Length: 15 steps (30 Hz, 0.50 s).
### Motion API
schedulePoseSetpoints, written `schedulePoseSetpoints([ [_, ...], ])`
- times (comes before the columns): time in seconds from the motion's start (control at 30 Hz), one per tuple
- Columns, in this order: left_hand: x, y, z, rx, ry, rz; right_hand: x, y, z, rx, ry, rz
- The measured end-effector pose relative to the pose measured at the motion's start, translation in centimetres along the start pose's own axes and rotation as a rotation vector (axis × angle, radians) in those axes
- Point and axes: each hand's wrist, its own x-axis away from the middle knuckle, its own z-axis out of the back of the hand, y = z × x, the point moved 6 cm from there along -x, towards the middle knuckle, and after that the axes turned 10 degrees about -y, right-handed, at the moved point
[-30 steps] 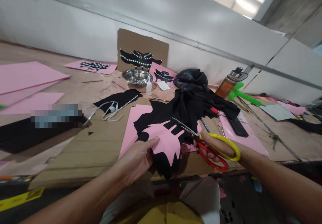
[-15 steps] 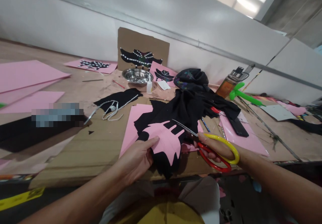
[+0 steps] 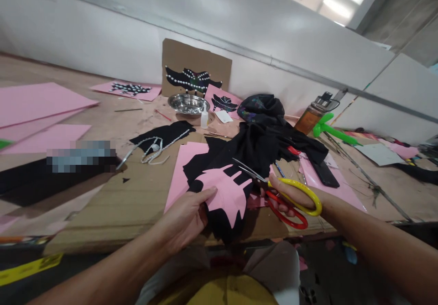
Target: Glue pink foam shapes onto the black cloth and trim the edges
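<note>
My left hand point(image 3: 191, 211) pinches a pink paper cutout point(image 3: 224, 191) with its thumb on top. Black fabric point(image 3: 222, 225) lies behind the cutout and is held together with it. The cutout has a jagged outline with finger-like prongs at its upper right. In my right hand point(image 3: 285, 195) are scissors point(image 3: 296, 209) with one yellow and one red handle loop. Their metal blades point up and left, slightly parted, over the black fabric beside the prongs. A larger crumpled black cloth point(image 3: 255, 143) spreads just beyond the cutout.
Cardboard point(image 3: 112, 209) covers the near tabletop. A steel bowl point(image 3: 188, 104), a small white bottle point(image 3: 204, 118) and bead-trimmed black shapes stand farther back. To the right are a phone point(image 3: 325, 172), an amber drink bottle point(image 3: 308, 118) and a green balloon point(image 3: 333, 131). Pink sheets point(image 3: 41, 102) lie left.
The scissors have shifted slightly left, and their blades now show a wider gap. My left hand still holds the cutout and fabric in nearly the same place.
</note>
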Motion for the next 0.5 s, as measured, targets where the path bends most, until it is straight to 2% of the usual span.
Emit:
schedulePoseSetpoints([
  [0.2, 0.18, 0.08, -0.27, -0.01, 0.014, 0.021, -0.69, 0.11, 0.19, -0.011, -0.042, 0.058],
  [0.33, 0.29, 0.11, -0.21, -0.005, -0.01, 0.02, -0.89, 0.3, 0.52, -0.012, -0.015, 0.062],
  [0.5, 0.53, 0.18, -0.35, -0.016, 0.015, 0.032, -0.57, -0.24, 0.25, 0.026, 0.007, 0.083],
])
